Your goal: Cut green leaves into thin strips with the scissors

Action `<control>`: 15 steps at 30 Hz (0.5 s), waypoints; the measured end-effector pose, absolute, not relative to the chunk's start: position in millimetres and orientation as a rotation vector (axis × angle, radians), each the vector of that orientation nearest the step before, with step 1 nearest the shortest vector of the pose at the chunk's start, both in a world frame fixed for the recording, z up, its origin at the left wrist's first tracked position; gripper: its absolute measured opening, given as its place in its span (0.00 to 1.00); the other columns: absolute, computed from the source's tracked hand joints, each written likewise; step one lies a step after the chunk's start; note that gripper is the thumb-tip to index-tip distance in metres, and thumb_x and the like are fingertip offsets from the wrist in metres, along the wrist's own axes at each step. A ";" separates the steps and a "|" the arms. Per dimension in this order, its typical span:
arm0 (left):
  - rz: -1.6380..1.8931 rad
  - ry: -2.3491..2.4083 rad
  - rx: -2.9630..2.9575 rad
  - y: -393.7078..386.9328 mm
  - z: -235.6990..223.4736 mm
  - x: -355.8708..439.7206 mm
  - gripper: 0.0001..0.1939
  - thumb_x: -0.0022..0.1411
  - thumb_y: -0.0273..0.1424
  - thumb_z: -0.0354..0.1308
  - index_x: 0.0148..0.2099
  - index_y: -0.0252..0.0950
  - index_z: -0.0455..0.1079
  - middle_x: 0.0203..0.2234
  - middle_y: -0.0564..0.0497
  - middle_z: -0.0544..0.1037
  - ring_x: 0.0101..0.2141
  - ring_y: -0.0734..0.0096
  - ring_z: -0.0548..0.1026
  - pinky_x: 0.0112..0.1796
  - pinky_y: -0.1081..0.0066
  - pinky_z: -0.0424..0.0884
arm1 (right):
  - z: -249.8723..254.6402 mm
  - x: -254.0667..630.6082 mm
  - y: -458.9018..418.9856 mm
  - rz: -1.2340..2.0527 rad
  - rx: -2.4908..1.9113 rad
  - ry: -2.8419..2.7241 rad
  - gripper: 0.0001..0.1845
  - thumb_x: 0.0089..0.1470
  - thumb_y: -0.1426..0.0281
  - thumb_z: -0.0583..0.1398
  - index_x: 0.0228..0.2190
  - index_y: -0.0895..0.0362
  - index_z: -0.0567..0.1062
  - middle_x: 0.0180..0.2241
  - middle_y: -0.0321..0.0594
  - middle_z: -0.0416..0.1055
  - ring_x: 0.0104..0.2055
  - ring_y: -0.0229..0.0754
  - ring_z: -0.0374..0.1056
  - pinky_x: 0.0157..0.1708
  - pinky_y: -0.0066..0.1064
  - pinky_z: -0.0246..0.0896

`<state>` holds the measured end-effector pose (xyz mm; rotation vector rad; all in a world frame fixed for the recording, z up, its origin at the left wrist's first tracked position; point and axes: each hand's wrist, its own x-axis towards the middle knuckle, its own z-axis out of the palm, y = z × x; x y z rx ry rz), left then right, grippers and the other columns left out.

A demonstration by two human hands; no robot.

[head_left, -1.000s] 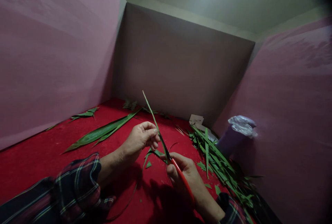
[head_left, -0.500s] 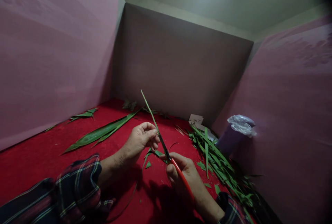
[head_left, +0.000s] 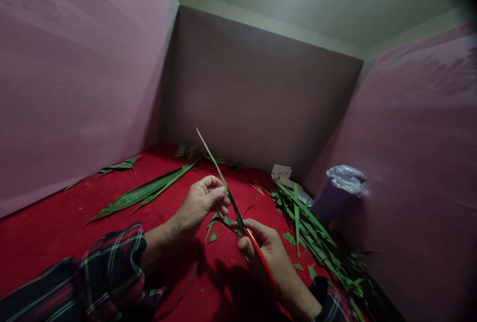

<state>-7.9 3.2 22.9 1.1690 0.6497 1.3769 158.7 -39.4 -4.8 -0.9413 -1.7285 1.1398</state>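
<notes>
My left hand (head_left: 201,201) is closed in a pinch on a thin pale-green leaf strip (head_left: 208,152), which slants up and to the left above the red cloth. In my right hand (head_left: 275,255) is a pair of scissors with red handles (head_left: 261,255). Their dark blades run up along the lower part of the strip, close to my left fingertips. Whether the blades are parted or closed is hard to see. Below the hands lie a cut leaf piece (head_left: 226,220) and a small green scrap (head_left: 212,237).
A long green leaf (head_left: 145,193) lies at the left on the red cloth (head_left: 122,237). Several cut leaves form a pile (head_left: 316,230) at the right, beside a purple container (head_left: 330,201) topped with clear plastic. White paper (head_left: 281,171) sits behind the pile. Pink walls stand on both sides.
The upper tip of the leaf strip has swung slightly to the left. Both hands and the scissors stay nearly in place.
</notes>
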 end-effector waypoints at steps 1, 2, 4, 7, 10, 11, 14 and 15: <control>1.375 0.647 1.171 3.4 22.5 -7.8 0.10 0.50 0.32 0.60 0.29 0.34 0.60 0.17 0.53 0.74 0.15 0.75 0.71 0.18 0.76 0.67 | -4.5 158.6 -39.6 1.142 -0.939 -1.728 0.24 0.47 0.54 0.61 0.36 0.62 0.72 0.16 0.26 0.50 0.17 0.29 0.43 0.16 0.23 0.37; 1.372 0.644 1.173 3.6 22.2 -7.6 0.10 0.50 0.32 0.60 0.29 0.34 0.61 0.17 0.53 0.74 0.15 0.75 0.71 0.18 0.76 0.67 | -4.1 158.4 -39.6 1.145 -0.937 -1.727 0.24 0.47 0.54 0.61 0.36 0.62 0.72 0.16 0.26 0.50 0.17 0.29 0.43 0.16 0.23 0.37; 1.370 0.637 1.174 4.0 21.8 -7.3 0.10 0.50 0.32 0.60 0.29 0.34 0.61 0.17 0.54 0.74 0.15 0.76 0.70 0.18 0.75 0.67 | -3.9 158.4 -39.4 1.142 -0.932 -1.729 0.24 0.47 0.54 0.61 0.36 0.62 0.72 0.16 0.26 0.50 0.17 0.29 0.43 0.16 0.23 0.37; 1.369 0.633 1.170 3.8 22.5 -7.0 0.10 0.50 0.32 0.60 0.29 0.34 0.61 0.17 0.54 0.74 0.15 0.76 0.70 0.18 0.76 0.67 | -4.7 159.1 -38.8 1.113 -0.929 -1.734 0.24 0.46 0.53 0.61 0.35 0.62 0.72 0.16 0.26 0.49 0.18 0.30 0.42 0.16 0.23 0.37; 1.368 0.631 1.169 2.6 24.0 -7.0 0.11 0.50 0.32 0.60 0.29 0.34 0.61 0.17 0.53 0.74 0.15 0.76 0.70 0.18 0.75 0.67 | -5.8 159.9 -38.6 1.115 -0.935 -1.733 0.25 0.46 0.52 0.61 0.35 0.62 0.72 0.16 0.26 0.49 0.18 0.30 0.42 0.16 0.23 0.37; 1.369 0.631 1.167 2.2 24.4 -7.0 0.11 0.50 0.32 0.60 0.29 0.34 0.61 0.17 0.53 0.74 0.15 0.76 0.70 0.18 0.75 0.67 | -6.0 160.1 -38.7 1.121 -0.935 -1.732 0.25 0.46 0.52 0.61 0.36 0.62 0.72 0.16 0.26 0.49 0.18 0.30 0.43 0.16 0.23 0.37; 1.369 0.638 1.159 1.3 25.1 -6.9 0.11 0.49 0.32 0.60 0.28 0.34 0.61 0.17 0.53 0.74 0.15 0.76 0.70 0.18 0.75 0.67 | -5.8 160.0 -39.3 1.118 -0.931 -1.737 0.24 0.47 0.53 0.60 0.36 0.61 0.73 0.16 0.26 0.49 0.18 0.30 0.42 0.17 0.24 0.37; 1.369 0.640 1.157 1.1 25.2 -6.8 0.11 0.49 0.32 0.61 0.28 0.34 0.61 0.17 0.53 0.74 0.15 0.76 0.70 0.18 0.76 0.67 | -5.5 159.9 -39.6 1.113 -0.931 -1.742 0.24 0.47 0.54 0.61 0.36 0.61 0.73 0.17 0.27 0.49 0.18 0.31 0.42 0.17 0.24 0.38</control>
